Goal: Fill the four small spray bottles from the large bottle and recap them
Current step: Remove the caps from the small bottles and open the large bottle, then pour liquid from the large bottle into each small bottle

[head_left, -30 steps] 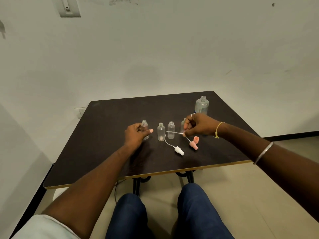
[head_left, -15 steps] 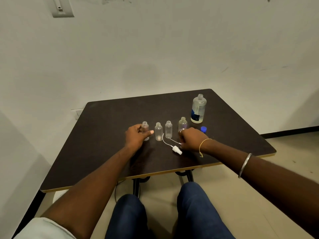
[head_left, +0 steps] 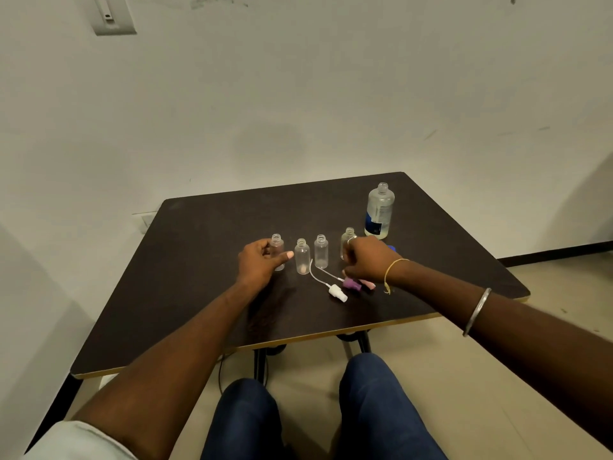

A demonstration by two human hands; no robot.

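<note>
Bottles stand uncapped in a row across the dark table (head_left: 199,293), seen from the head camera, the only view. The landmark is the large bottle (head_left: 380,210), upright near the far right corner of the table, its neck open, clear liquid inside and a dark label low on its side. Just to its near left stands the fourth small bottle (head_left: 347,239), partly hidden behind the right hand (head_left: 370,258). Further left of the large bottle come the third small bottle (head_left: 321,251), then the second small bottle (head_left: 302,255), then the first small bottle (head_left: 278,247), farthest from it. All four are upright and look empty.

The left hand (head_left: 262,263) curls around the first small bottle, fingers behind it and thumb stretched toward the second, steadying it on the table.

The right hand sits nearer the person than the large bottle, knuckles up and fingers curled down over the table; whether they pinch anything cannot be told. Just beside its fingertips lie a purple spray cap (head_left: 351,283) and a pink spray cap (head_left: 367,284), on their sides. Slightly left of those lies a white spray cap (head_left: 338,291) with its thin dip tube curving toward the second bottle. A blue cap (head_left: 392,248) peeks out behind the right hand, close to the large bottle's base.
</note>
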